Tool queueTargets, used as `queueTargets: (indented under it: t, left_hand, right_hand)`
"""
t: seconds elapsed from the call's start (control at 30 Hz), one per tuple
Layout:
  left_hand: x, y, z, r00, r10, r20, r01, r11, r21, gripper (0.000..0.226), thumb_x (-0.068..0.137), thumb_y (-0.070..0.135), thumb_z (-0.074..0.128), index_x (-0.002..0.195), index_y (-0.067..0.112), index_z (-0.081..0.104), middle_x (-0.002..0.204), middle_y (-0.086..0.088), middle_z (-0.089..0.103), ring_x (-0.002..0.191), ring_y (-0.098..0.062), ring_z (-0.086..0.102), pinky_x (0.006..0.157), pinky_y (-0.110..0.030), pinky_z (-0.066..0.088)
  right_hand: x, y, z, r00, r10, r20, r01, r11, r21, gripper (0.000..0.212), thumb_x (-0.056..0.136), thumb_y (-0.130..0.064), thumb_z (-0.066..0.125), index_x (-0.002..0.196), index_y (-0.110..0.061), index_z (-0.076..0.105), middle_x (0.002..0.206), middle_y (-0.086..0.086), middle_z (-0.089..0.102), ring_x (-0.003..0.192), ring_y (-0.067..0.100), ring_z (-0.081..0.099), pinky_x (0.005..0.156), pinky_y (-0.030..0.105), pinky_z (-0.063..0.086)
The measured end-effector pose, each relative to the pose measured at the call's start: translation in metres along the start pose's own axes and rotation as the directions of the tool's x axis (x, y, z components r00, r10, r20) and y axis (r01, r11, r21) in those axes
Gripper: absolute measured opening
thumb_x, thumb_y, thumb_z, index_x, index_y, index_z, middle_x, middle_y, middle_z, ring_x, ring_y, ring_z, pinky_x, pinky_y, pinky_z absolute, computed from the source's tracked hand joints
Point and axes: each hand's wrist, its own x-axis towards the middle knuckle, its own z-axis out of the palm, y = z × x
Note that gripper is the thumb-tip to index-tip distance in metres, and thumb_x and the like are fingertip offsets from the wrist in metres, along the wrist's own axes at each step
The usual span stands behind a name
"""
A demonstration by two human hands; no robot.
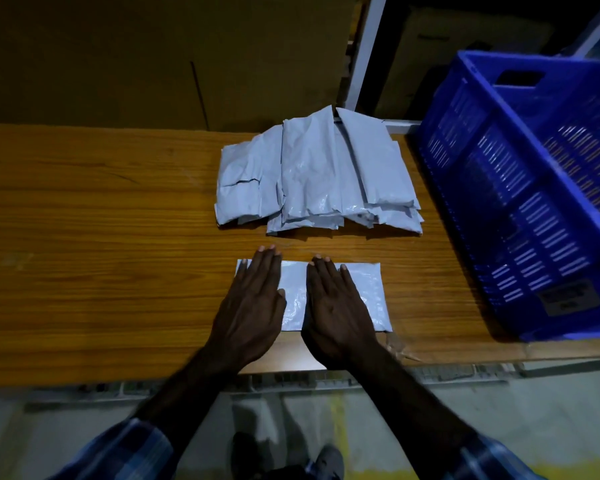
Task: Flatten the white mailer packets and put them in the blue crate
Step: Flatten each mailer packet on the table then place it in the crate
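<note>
**Both palms flat on one packet, the pile waiting behind**

From where I stand, one white mailer packet [295, 299] lies flat on the wooden table [101, 271] near its front edge, its long axis running left to right along that edge, the short sides facing the pile and the person. The left hand [252, 306] covers its left part and the right hand [336, 310] its middle, both palm down with fingers straight and close together, pointing away toward the pile; they press on it and grip nothing. The left fingertips reach just past the packet's far edge onto bare wood.

Beyond the hands, a little apart, sits the pile of packets [319, 178] (crinkled, overlapping, puffier than the one being pressed). These mostly run the other way, their long sides heading away from the person, fanned slightly.

The blue crate [520, 188] stands at the table's right end, near the pile, tilted in this wide view, its slotted walls and a handle cutout showing.

The tabletop has an orange-brown wood grain. Behind it stand brown cardboard sheets [153, 57] and a pale metal frame post [364, 53]. The room is dim. Below the table edge is a grey floor with a yellow stripe [340, 424]; checked blue sleeves [125, 452] cover the forearms.
</note>
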Motion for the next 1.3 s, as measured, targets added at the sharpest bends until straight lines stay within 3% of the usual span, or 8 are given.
queueTargets:
  t: [0.2,0.33,0.57,0.77,0.93,1.03,1.13,1.3]
  left_hand:
    - [-0.002,-0.011,0.000,0.995,-0.014,0.098,0.007,0.997,0.071,0.059,0.103,0.033,0.014,0.147,0.000,0.035,0.154,-0.017,0.033,0.145,-0.027,0.029,0.118,-0.041,0.013]
    - [0.000,-0.010,0.001,0.994,-0.004,0.110,-0.009,0.993,0.122,0.056,0.100,0.029,0.022,0.143,0.000,0.043,0.152,-0.019,0.037,0.143,-0.029,0.032,0.117,-0.043,0.015]
    - [0.008,-0.003,-0.006,0.997,0.002,0.080,-0.011,0.993,0.114,0.056,0.095,0.026,0.025,0.137,-0.002,0.050,0.147,-0.019,0.044,0.140,-0.033,0.036,0.112,-0.047,0.019]
    - [0.003,-0.003,0.002,0.991,0.020,0.130,-0.043,0.983,0.177,0.058,0.096,0.027,0.023,0.144,0.001,0.043,0.153,-0.015,0.036,0.144,-0.028,0.030,0.114,-0.049,0.020]
    - [0.001,-0.012,-0.002,0.989,0.005,0.147,-0.033,0.981,0.192,0.058,0.101,0.036,0.017,0.153,0.011,0.028,0.161,-0.005,0.022,0.149,-0.019,0.017,0.119,-0.045,0.015]
    - [-0.002,-0.015,-0.003,0.985,-0.019,0.171,-0.012,0.984,0.179,0.060,0.101,0.040,0.014,0.155,0.016,0.021,0.162,0.001,0.014,0.150,-0.013,0.009,0.120,-0.042,0.006]
    - [-0.003,-0.017,-0.005,0.985,-0.036,0.171,-0.001,0.978,0.209,0.060,0.101,0.041,0.016,0.154,0.014,0.025,0.161,-0.001,0.018,0.149,-0.014,0.014,0.119,-0.042,0.006]
    - [0.016,0.027,-0.006,0.995,0.013,0.104,-0.034,0.978,0.206,0.058,0.099,0.036,0.024,0.145,0.004,0.041,0.154,-0.012,0.035,0.144,-0.025,0.031,0.113,-0.053,0.014]
  right_hand:
    - [0.011,-0.023,0.008,0.997,-0.072,-0.014,0.073,0.995,0.065,0.063,0.088,-0.017,0.036,0.145,0.011,0.037,0.154,0.028,0.030,0.147,0.038,0.024,0.119,0.053,0.024]
    - [0.011,-0.022,0.010,0.997,-0.066,-0.030,0.068,0.993,0.100,0.058,0.092,-0.016,0.031,0.144,0.008,0.040,0.154,0.025,0.033,0.146,0.036,0.028,0.119,0.051,0.025]
    - [0.019,-0.022,0.005,0.995,-0.098,-0.031,0.100,0.993,0.058,0.056,0.096,-0.020,0.049,0.143,0.009,0.041,0.151,0.028,0.037,0.144,0.038,0.032,0.117,0.052,0.027]
    - [0.019,-0.018,0.011,0.999,-0.048,-0.026,0.050,0.994,0.094,0.051,0.100,-0.019,0.030,0.142,0.008,0.044,0.150,0.025,0.040,0.144,0.036,0.033,0.118,0.047,0.027]
    - [0.012,0.000,0.004,0.998,0.058,-0.001,-0.058,0.996,0.060,0.055,0.107,-0.033,0.027,0.151,-0.003,0.033,0.160,0.013,0.026,0.149,0.024,0.023,0.122,0.041,0.019]
    - [-0.005,0.030,-0.009,0.985,0.161,0.065,-0.160,0.987,-0.023,0.060,0.107,-0.044,0.012,0.158,-0.013,0.012,0.164,0.002,0.003,0.152,0.015,0.002,0.124,0.037,0.002]
    - [-0.023,0.060,-0.021,0.942,0.305,0.139,-0.308,0.951,0.000,0.064,0.103,-0.051,0.000,0.158,-0.019,-0.003,0.163,-0.005,-0.013,0.150,0.008,-0.013,0.121,0.033,-0.011]
    - [-0.028,0.061,-0.022,0.942,0.305,0.138,-0.303,0.952,-0.033,0.072,0.098,-0.051,-0.008,0.158,-0.011,0.000,0.165,0.003,-0.011,0.151,0.013,-0.013,0.121,0.034,-0.013]
